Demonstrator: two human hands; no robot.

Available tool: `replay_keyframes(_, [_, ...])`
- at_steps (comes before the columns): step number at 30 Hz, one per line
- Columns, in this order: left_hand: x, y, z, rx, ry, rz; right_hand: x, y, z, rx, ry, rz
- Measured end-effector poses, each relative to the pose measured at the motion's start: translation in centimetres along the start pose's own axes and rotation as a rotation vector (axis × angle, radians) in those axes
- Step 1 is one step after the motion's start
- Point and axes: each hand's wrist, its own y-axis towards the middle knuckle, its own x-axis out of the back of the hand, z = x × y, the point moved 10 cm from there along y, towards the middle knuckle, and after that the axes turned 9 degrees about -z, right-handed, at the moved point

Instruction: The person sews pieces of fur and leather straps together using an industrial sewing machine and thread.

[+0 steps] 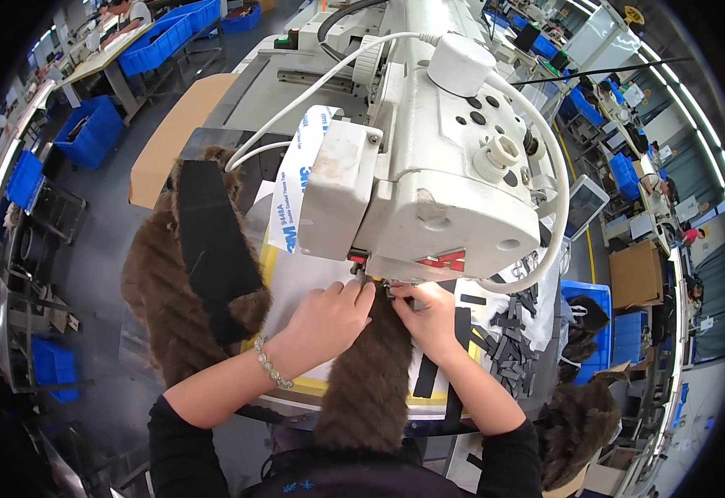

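A long brown fur piece (pixel 371 373) runs from my lap up to the needle area of a white industrial sewing machine (pixel 429 195). My left hand (pixel 327 322), a beaded bracelet at its wrist, lies along the fur's left edge with its fingers together, gripping the fur close under the machine head. On the other side my right hand (pixel 429 317) is closed in a pinch beside the fur's upper end; what sits between thumb and forefinger is too small to make out. The machine head partly hides the needle and the fur's tip.
Left of the machine lies a larger brown fur piece with a black panel (pixel 213 241). Small black strips (pixel 512 349) are heaped at the right, near longer black bands (pixel 429 369). Beyond stands a blue bin (pixel 587 332); more brown fur (pixel 578 427) hangs at lower right.
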Motion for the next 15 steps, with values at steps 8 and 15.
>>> replay_keyframes(8, [-2.8, 1.2, 1.5, 0.046, -0.272, 0.071, -1.4, 0.0, 0.9, -0.023, -0.047, 0.194])
replay_keyframes(15, [-2.8, 1.1, 1.0, 0.009, -0.183, -0.039, 0.1, -0.4, 1.2, 0.045, 0.018, 0.043])
